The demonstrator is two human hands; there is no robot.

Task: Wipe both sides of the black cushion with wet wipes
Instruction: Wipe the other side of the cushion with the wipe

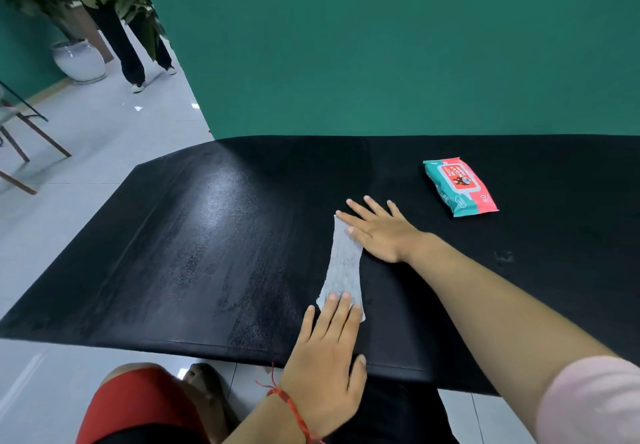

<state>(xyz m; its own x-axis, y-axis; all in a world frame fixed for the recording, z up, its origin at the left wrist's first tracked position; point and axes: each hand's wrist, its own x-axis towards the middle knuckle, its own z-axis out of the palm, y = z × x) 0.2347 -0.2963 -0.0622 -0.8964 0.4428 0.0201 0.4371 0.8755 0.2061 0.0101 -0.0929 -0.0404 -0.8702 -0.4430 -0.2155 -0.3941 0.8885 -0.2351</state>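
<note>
Black cushion (207, 235) lies flat, back edge against the green wall (381, 45), long axis left-right across the view. Its left end is cut at an angle at the far corner. Left half has a wet sheen with streaks running near-far.

Wet wipe (344, 263) is spread flat on the cushion near mid-width as a narrow strip. Its long axis runs near-far, crosswise to the cushion, and the far end leans slightly left.

Left hand (325, 350), with a red string on the wrist, is flat with fingers straight, fingertips pressing the wipe's near end. Right hand (377, 232) is flat too, fingers straight and splayed, pressing on the far end. Neither is gripping.

Wipes pack (459, 187), teal and red, sits label-up on the cushion, right of the right hand and apart from it, lying diagonally.

Tiled floor (86, 138) to the left has a potted plant (79, 59), and another person's legs (131, 52) stand beside it.
</note>
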